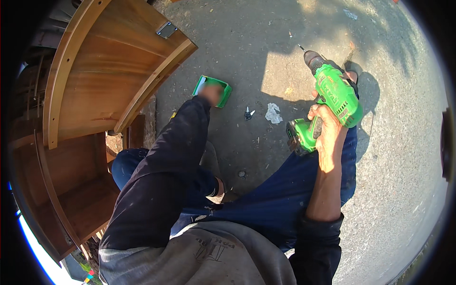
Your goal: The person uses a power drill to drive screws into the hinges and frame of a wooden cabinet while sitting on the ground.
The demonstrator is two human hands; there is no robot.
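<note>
My right hand (327, 124) is wrapped round the handle of a green cordless drill (338, 95), which rests above my right thigh. A thin bit (301, 48) sticks out of its dark chuck, pointing up and to the left. On the ground ahead lies a small green box (224, 99), open at the top. My left hand (211, 93) reaches down into it; the fingers are blurred, so what they do is hidden. To the left stands a brown wooden cabinet door (102, 66) with a metal hinge (166, 30) at its upper edge.
Below the door is the open wooden cabinet body (71, 199). A crumpled white scrap (273, 113) and a small dark item with pale tips (249, 113) lie on the concrete ground (228, 42). A rough pale concrete surface (399, 190) spreads along my right.
</note>
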